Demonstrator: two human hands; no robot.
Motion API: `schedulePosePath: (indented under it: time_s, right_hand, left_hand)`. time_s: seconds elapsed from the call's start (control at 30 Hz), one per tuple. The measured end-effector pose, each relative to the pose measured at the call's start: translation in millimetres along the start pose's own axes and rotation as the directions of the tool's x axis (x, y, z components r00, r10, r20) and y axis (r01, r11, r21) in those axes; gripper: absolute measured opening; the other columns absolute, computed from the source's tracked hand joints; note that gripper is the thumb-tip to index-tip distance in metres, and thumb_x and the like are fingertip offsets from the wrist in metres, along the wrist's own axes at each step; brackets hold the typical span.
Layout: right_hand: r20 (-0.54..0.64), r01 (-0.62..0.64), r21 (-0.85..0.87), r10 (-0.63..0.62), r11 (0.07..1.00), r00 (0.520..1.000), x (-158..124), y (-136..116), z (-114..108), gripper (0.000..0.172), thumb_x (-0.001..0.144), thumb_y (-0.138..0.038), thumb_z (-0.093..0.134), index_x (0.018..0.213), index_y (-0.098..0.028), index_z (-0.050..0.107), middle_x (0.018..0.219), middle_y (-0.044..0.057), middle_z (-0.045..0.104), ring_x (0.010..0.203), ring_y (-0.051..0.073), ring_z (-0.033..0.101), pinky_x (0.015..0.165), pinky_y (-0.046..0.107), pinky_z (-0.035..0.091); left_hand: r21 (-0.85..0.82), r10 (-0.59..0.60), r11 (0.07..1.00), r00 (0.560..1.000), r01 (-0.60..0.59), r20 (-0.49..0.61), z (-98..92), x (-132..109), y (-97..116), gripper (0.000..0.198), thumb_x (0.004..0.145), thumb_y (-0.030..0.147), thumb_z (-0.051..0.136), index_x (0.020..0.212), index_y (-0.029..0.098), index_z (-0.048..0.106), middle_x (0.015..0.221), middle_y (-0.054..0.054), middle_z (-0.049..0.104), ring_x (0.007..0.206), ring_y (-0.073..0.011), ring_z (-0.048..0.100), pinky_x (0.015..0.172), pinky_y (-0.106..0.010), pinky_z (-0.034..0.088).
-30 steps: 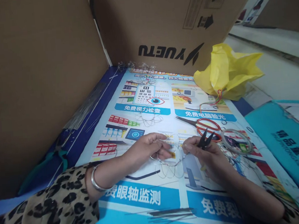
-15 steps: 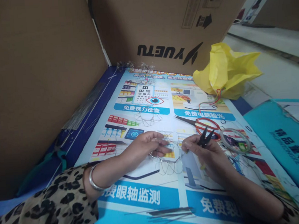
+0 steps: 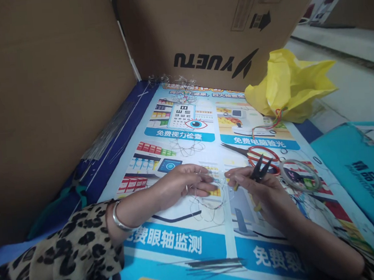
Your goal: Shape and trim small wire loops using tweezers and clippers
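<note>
Near the middle of the printed sheet, my left hand (image 3: 184, 184) pinches a thin wire piece (image 3: 213, 206) bent into several petal-like loops. Facing it, my right hand (image 3: 262, 190) is closed around small pliers (image 3: 261, 168), black jaws pointing up and apart, a bit of yellow handle showing below. The right thumb and forefinger also pinch at the wire piece's right edge. A similar looped wire piece (image 3: 189, 146) lies just beyond my left hand. Orange-handled scissors (image 3: 262, 154) rest behind the pliers. Closer to me is a bundle of dark straight wires (image 3: 216, 263).
Cardboard walls (image 3: 178, 28) stand left and behind. A yellow bag (image 3: 286, 87), a clear ring-shaped spool (image 3: 300, 176) and a teal box (image 3: 361, 178) are at right. Straight wires (image 3: 108, 131) and teal-handled pliers (image 3: 71, 192) lie left; wire pieces (image 3: 183, 93) sit at the back.
My right fingers have moved slightly left, nearer my left hand, and the looped wire piece has turned a little. The whole view has shifted slightly.
</note>
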State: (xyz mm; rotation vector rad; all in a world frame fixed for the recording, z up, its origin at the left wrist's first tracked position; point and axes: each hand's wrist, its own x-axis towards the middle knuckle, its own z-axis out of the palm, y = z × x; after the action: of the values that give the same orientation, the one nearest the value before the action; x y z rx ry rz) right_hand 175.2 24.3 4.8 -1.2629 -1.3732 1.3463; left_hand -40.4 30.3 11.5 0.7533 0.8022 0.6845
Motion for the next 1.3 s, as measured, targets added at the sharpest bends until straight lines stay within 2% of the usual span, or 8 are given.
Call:
schedulePosePath:
  time_s: [0.23,0.37,0.47,0.67,0.8,0.97,1.13,1.3]
  right_hand:
    - [-0.010,0.025,-0.014,-0.026,1.000,1.000,-1,-1,2,0.016,0.073,-0.037,0.063,0.067,-0.022,0.065,0.083,0.003,0.063,0.090,0.021,0.055,0.083,0.034,0.041]
    - [-0.076,0.029,-0.014,-0.030,0.999,0.997,-2,-7,2,0.017,0.071,-0.039,0.063,0.066,-0.023,0.063,0.072,0.002,0.059,0.076,0.018,0.053,0.072,0.032,0.042]
    - [-0.106,0.063,-0.073,-0.071,0.995,0.992,-2,-8,-1,0.016,0.073,-0.039,0.062,0.068,-0.024,0.062,0.073,0.002,0.058,0.074,0.018,0.052,0.070,0.032,0.042]
    - [0.022,0.214,-0.209,-0.214,0.954,0.977,1,-16,-5,0.008,0.077,-0.033,0.060,0.074,-0.026,0.062,0.081,0.003,0.061,0.080,0.019,0.054,0.074,0.034,0.044]
    - [0.188,0.427,-0.361,-0.384,0.829,0.904,6,-27,-1,0.008,0.078,-0.027,0.058,0.082,-0.028,0.065,0.080,0.003,0.062,0.079,0.018,0.056,0.072,0.033,0.045]
    - [0.370,0.673,-0.444,-0.562,0.592,0.739,15,-28,5,0.021,0.077,-0.016,0.055,0.091,-0.027,0.065,0.079,0.004,0.061,0.076,0.016,0.056,0.067,0.032,0.043]
    - [0.459,0.752,-0.561,-0.626,0.347,0.631,21,-24,9,0.018,0.074,-0.014,0.055,0.084,-0.025,0.065,0.073,0.003,0.060,0.071,0.016,0.053,0.064,0.032,0.038]
    - [0.482,0.775,-0.581,-0.662,0.250,0.574,20,-19,9,0.017,0.074,-0.013,0.055,0.084,-0.025,0.064,0.075,0.003,0.057,0.074,0.016,0.052,0.067,0.032,0.037]
  left_hand:
    - [-0.094,0.005,0.996,0.998,0.001,0.065,-5.1,3,-3,0.020,0.076,0.017,0.055,0.094,0.009,0.056,0.101,-0.017,0.063,0.088,-0.0229,0.065,0.077,-0.036,0.049]
    - [-0.068,0.013,0.998,0.998,-0.008,0.066,-6.0,3,-5,0.020,0.074,0.013,0.053,0.094,0.011,0.053,0.103,-0.015,0.062,0.089,-0.0227,0.065,0.080,-0.037,0.048]
    - [-0.011,0.011,1.000,0.999,-0.011,0.043,-4.3,3,-5,0.016,0.076,0.014,0.053,0.091,0.012,0.052,0.099,-0.014,0.063,0.089,-0.0218,0.065,0.080,-0.038,0.048]
    - [0.048,0.001,0.999,0.999,-0.003,0.036,-1.4,3,-4,0.015,0.076,0.012,0.051,0.091,0.012,0.051,0.093,-0.013,0.065,0.086,-0.0188,0.065,0.079,-0.035,0.048]
    - [0.071,-0.027,0.997,1.000,0.026,0.015,0.6,2,-2,0.016,0.074,0.008,0.046,0.089,0.011,0.051,0.091,-0.013,0.065,0.085,-0.0187,0.065,0.078,-0.034,0.048]
    - [0.075,-0.028,0.997,0.999,0.027,0.024,2.0,1,-1,0.017,0.074,0.008,0.045,0.089,0.012,0.050,0.087,-0.012,0.066,0.084,-0.0185,0.066,0.077,-0.033,0.048]
    - [0.054,-0.029,0.998,0.999,0.028,0.030,1.1,2,-2,0.020,0.071,0.007,0.045,0.090,0.012,0.050,0.087,-0.012,0.065,0.081,-0.0175,0.066,0.075,-0.032,0.048]
    - [0.040,-0.043,0.998,0.998,0.042,0.039,1.0,3,-3,0.019,0.071,0.007,0.044,0.089,0.012,0.049,0.086,-0.011,0.065,0.079,-0.0178,0.066,0.073,-0.031,0.049]
